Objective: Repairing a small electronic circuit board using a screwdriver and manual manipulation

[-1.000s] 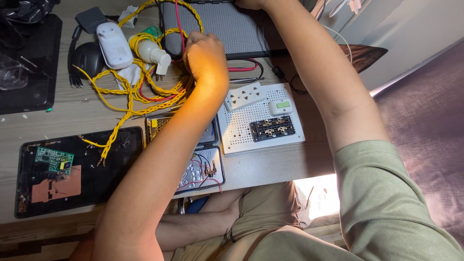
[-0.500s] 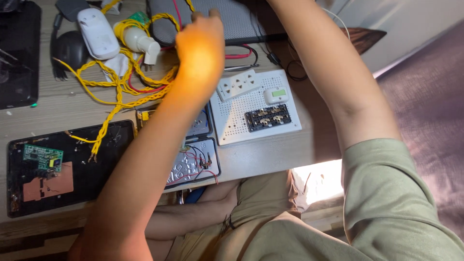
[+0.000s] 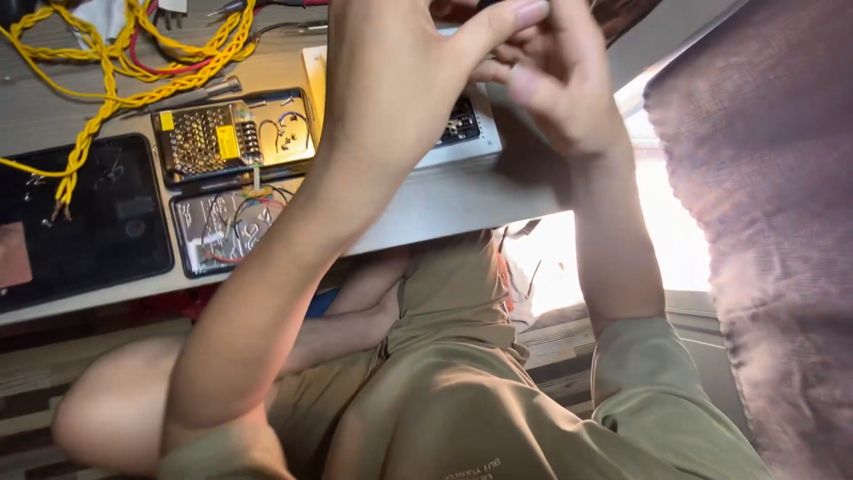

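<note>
Meeting above the white board (image 3: 462,147), both hands (left (image 3: 400,80), right (image 3: 555,84)) touch

1. Power supply (image 3: 233,133): perforated metal casing, dull silver sheen.
2. Twisted yellow wires (image 3: 115,76): smooth plastic insulation.
3. Black tray (image 3: 98,222): matt with a slight gloss.
4. Tabletop (image 3: 444,200): smooth, pale, matt.
5. Olive shirt (image 3: 498,409): soft matt cloth.
6. Curtain (image 3: 773,222): coarse woven cloth.

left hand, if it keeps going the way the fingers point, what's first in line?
Likely the right hand: the left hand has its fingers aimed rightward at it, fingertips seemingly touching already. Depth is unclear; the white perforated board lies beneath both.
</note>
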